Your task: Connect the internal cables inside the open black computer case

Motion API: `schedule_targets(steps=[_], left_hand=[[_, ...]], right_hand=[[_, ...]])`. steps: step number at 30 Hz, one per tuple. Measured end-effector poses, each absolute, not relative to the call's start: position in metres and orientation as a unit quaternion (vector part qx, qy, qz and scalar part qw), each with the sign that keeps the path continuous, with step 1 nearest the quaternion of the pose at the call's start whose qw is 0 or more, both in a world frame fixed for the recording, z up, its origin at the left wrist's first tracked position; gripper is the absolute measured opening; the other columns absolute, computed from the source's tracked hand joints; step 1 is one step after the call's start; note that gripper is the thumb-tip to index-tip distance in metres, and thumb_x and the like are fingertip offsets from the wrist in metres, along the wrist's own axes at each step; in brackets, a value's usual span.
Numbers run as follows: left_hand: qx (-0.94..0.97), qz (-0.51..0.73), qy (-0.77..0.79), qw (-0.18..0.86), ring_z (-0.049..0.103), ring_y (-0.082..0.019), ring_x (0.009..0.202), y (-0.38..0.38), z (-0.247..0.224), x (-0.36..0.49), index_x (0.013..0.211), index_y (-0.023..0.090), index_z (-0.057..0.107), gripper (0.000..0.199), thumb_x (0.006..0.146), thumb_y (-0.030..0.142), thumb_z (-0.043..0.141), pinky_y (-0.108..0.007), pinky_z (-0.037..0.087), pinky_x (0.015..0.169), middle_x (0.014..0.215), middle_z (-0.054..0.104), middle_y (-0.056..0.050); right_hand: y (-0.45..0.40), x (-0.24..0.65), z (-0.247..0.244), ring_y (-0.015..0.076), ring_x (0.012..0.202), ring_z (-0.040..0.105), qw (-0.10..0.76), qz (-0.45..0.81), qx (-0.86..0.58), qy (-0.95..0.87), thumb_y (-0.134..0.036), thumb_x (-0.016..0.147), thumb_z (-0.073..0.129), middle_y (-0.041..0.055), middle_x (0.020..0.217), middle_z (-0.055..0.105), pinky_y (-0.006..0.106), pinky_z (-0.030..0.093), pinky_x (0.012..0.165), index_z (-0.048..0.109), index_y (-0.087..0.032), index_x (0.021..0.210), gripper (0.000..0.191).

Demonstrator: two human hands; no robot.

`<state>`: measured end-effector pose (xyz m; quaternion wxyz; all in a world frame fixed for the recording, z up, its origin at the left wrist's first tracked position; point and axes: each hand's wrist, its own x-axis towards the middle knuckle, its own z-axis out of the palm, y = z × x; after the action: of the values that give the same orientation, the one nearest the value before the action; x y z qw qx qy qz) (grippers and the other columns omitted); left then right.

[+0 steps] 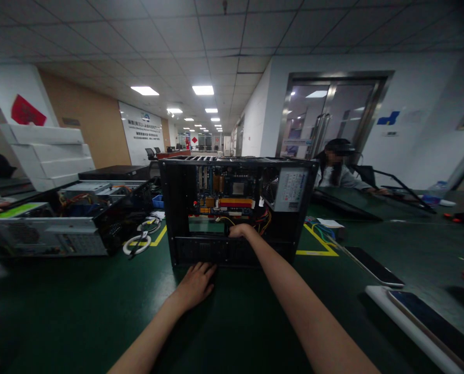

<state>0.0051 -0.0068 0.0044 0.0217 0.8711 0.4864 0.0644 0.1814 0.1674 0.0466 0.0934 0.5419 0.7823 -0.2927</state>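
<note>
An open black computer case stands upright in front of me on the green table. Inside it are a motherboard, a silver power supply at the upper right, and a bundle of coloured cables. My right hand reaches over the lower panel into the case, its fingers curled, the tips hidden. A thin pale cable runs close to those fingers; whether they hold it is not visible. Low at the case's front edge, my left hand lies flat with fingers spread, holding nothing.
Another opened case lies at the left, near white coiled cables. Phones and a white slab-like device are at the right. A person sits across the table behind a dark panel. White boxes are stacked far left.
</note>
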Motion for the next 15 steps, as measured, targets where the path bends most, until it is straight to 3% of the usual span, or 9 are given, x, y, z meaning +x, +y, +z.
schedule_targets(steps=[4,9,15], left_hand=[[0.868,0.060,0.492,0.031,0.032,-0.023,0.111,-0.008,0.006,0.006,0.123,0.024,0.029,0.049,0.076,0.030,0.039,-0.038,0.027,0.091,0.122,0.038,-0.006],[0.869,0.062,0.490,0.033,0.032,-0.022,0.111,-0.007,0.006,0.005,0.123,0.024,0.029,0.049,0.076,0.029,0.039,-0.038,0.027,0.091,0.122,0.038,-0.006],[0.872,0.068,0.485,0.021,0.033,-0.022,0.110,-0.005,0.001,0.004,0.123,0.024,0.029,0.049,0.076,0.029,0.039,-0.038,0.027,0.091,0.121,0.038,-0.005]], right_hand=[[0.165,0.185,0.048,0.0166,0.064,0.059,0.063,-0.276,0.553,0.783,-0.021,0.062,0.055,0.0083,0.082,0.063,0.026,0.046,0.055,0.060,-0.010,0.087,0.028],[0.157,0.187,0.049,0.0132,0.060,0.057,-0.047,-0.281,0.565,0.774,-0.016,0.060,0.057,0.0048,0.075,0.063,0.021,0.044,0.054,0.062,-0.012,0.077,0.018],[0.152,0.188,0.055,0.0108,0.048,0.054,-0.117,-0.364,0.639,0.668,-0.018,0.073,0.041,0.0076,0.065,0.061,0.020,0.041,0.045,0.057,-0.009,0.073,0.018]])
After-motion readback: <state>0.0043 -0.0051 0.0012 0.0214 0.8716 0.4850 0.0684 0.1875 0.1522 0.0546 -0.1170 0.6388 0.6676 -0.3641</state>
